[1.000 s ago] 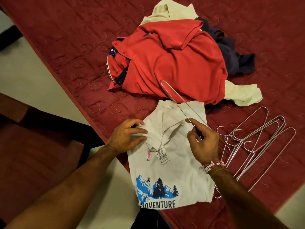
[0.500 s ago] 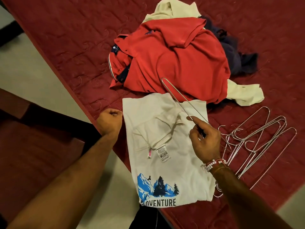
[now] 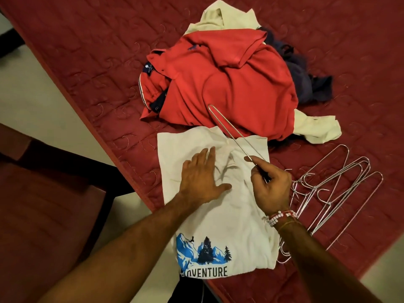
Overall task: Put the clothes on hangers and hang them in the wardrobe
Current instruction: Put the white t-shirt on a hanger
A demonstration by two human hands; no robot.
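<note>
Pretty dim, warm light in here, mostly from overhead. The left hand (image 3: 202, 182) drops a soft grey shadow on the white printed T-shirt (image 3: 229, 215), and the thin silver wire hangers (image 3: 341, 189) catch tiny glints. The wide lens bows the dark red quilted bedspread (image 3: 87, 51) edge, and the corners go murky and a bit soft.

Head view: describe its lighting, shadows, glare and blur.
Head view: dim, warm light; the flat left hand throws soft finger shadows on the white printed T-shirt; the thin silver wire hanger pinched in the right hand glints faintly, with no hard glare; the shirt's print reads sharp, while the forearms near the bottom edge look softer.
</note>
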